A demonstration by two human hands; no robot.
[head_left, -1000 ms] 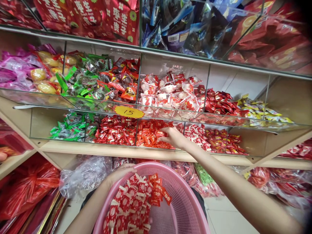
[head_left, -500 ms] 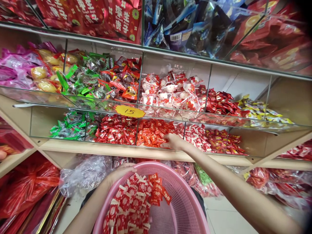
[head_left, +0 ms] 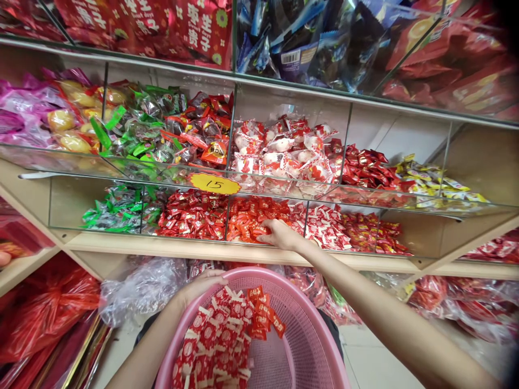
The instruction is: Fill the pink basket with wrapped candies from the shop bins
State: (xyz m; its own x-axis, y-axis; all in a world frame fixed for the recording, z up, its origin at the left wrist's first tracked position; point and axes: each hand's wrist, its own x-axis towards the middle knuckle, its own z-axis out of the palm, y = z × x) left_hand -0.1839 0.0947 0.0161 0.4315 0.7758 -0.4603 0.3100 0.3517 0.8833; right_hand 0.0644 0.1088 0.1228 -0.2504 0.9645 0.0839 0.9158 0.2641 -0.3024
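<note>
My left hand grips the upper left rim of a pink plastic basket. Inside the basket lie many red-and-white wrapped candies and, beside them, a smaller group of orange-red packets. My right hand reaches over the front edge of the lower shelf into a bin of orange-red packets. Its fingers are bent down among the packets, thumb and fingertips somewhat apart, with no packet visibly held.
Glass dividers separate the candy bins; red-and-white candies lie just right of my right hand. A yellow "15" tag hangs above. Plastic bags are under the wooden shelf edge, and a red bag stands at the left.
My right hand has moved a little left over the orange-red packets. My left hand and the basket have stayed nearly where they were.
</note>
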